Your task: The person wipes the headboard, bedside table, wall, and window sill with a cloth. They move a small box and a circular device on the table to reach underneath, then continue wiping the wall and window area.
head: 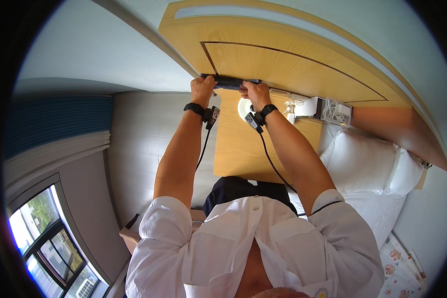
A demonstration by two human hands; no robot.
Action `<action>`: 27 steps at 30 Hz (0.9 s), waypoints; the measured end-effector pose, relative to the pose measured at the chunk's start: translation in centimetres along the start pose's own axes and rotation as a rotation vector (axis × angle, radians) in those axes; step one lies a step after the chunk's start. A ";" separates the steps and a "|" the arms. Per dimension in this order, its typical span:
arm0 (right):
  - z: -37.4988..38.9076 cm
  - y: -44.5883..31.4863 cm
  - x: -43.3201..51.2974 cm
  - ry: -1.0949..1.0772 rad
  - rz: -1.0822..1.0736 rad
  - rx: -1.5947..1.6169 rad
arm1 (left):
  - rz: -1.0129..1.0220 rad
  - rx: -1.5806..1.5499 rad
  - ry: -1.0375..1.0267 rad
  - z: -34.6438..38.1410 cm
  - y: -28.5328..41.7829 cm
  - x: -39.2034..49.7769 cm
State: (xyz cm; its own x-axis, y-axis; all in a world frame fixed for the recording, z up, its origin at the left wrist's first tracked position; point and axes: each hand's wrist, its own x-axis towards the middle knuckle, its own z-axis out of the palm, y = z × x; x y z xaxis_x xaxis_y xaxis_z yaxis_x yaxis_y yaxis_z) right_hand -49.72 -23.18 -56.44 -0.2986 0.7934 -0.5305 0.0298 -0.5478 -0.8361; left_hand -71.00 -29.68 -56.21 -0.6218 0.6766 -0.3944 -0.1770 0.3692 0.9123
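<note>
A dark, folded or rolled cloth (229,82) is stretched level between my hands, along the lower edge of the wooden headboard panel (275,59). My left hand (203,89) grips its left end and my right hand (256,94) grips it near the right end. Below the cloth is a wooden bedside table top (231,149). A round white object (243,108) stands on it, partly hidden behind my right hand and wrist. Each wrist wears a black strap with a small cabled device.
Right of my hands are tangled white cables (294,105), a white box (307,108) and a clear container of cables (336,111). White pillows (361,160) lie on the bed at right. A window (56,238) and a blue curtain (59,123) are at left.
</note>
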 end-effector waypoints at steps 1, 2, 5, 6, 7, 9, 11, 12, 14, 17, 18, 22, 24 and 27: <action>-0.4 -0.4 -0.6 0.011 0.019 0.080 | 0.002 -0.013 -0.043 0.4 0.6 -0.6; -1.0 -1.1 -1.2 0.025 0.004 0.091 | 0.012 -0.024 -0.075 0.9 1.4 -1.3; -4.5 -3.7 -3.1 0.085 -0.017 0.108 | 0.034 -0.051 -0.170 3.7 3.3 -4.1; -6.1 -4.4 -3.7 0.115 -0.021 0.133 | 0.055 -0.067 -0.211 5.1 3.7 -4.9; -7.9 -5.0 -4.3 0.135 -0.046 0.127 | 0.072 -0.087 -0.259 6.5 3.9 -5.9; -11.3 -5.9 -5.1 0.216 -0.076 0.117 | 0.076 -0.024 -0.348 9.4 4.1 -7.5; -13.4 -5.9 -5.3 0.297 -0.081 0.142 | 0.087 -0.072 -0.392 12.0 3.8 -8.5; -13.8 -5.5 -5.1 0.324 -0.092 0.167 | 0.079 -0.083 -0.387 12.3 3.6 -8.6; -13.5 -4.5 -4.3 0.304 -0.081 0.140 | 0.053 -0.098 -0.364 12.5 3.0 -8.4; -11.5 -2.7 -2.7 0.273 0.017 0.172 | 0.019 -0.100 -0.287 10.8 2.1 -7.5; -11.1 -2.4 -2.3 0.240 0.017 0.191 | 0.022 -0.070 -0.271 10.5 1.9 -7.2; -12.2 -3.1 -3.4 0.233 0.014 0.203 | 0.028 0.017 -0.284 11.5 2.9 -8.1; -14.6 -5.5 -5.1 0.218 -0.065 0.223 | 0.057 -0.061 -0.322 13.3 5.0 -10.0; -18.4 -10.3 -9.0 0.252 -0.206 0.239 | 0.131 -0.164 -0.412 16.7 9.8 -14.5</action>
State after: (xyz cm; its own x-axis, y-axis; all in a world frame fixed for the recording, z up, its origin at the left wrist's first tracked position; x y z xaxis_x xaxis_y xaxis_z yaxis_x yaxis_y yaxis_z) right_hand -29.84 -19.80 -45.61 -0.0312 0.9168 -0.3981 -0.2374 -0.3937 -0.8881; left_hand -51.02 -25.20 -43.40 -0.2976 0.9200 -0.2552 -0.2563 0.1805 0.9496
